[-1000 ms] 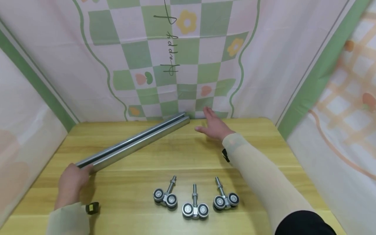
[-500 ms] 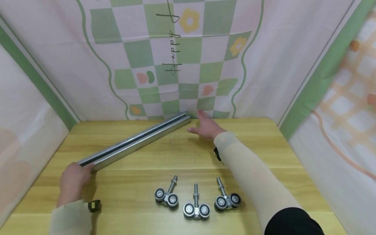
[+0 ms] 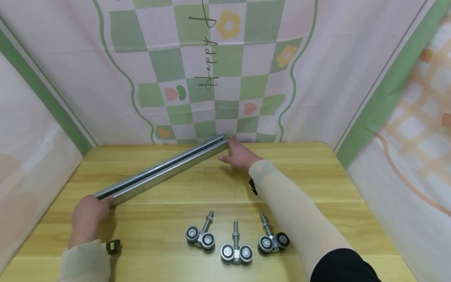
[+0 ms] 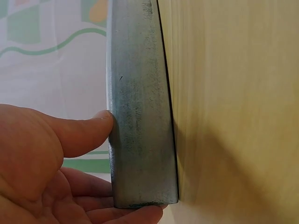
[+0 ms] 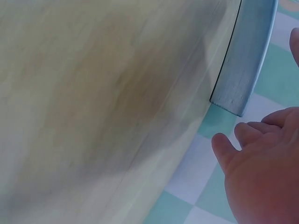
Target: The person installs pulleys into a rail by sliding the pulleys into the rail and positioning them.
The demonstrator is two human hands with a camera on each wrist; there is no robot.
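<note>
A slotted metal track rail lies slantwise on the wooden table, its far end at the back edge. My left hand grips the near end. In the left wrist view the thumb is on one edge of the rail, and the fingers curl under its end. At the far end is my right hand, thumb spread. The right wrist view shows a small gap between its fingers and the rail end. Three roller trolleys with threaded bolts, left, middle and right, lie towards the front.
The wooden table meets a patterned cloth hanging behind its back edge. More cloth hangs at the left and right sides. The right forearm passes close beside the right-hand trolley.
My right hand has moved left, bringing its fingers up to the rail's far end. The left hand keeps its grip; the rail and trolleys stay in place.
</note>
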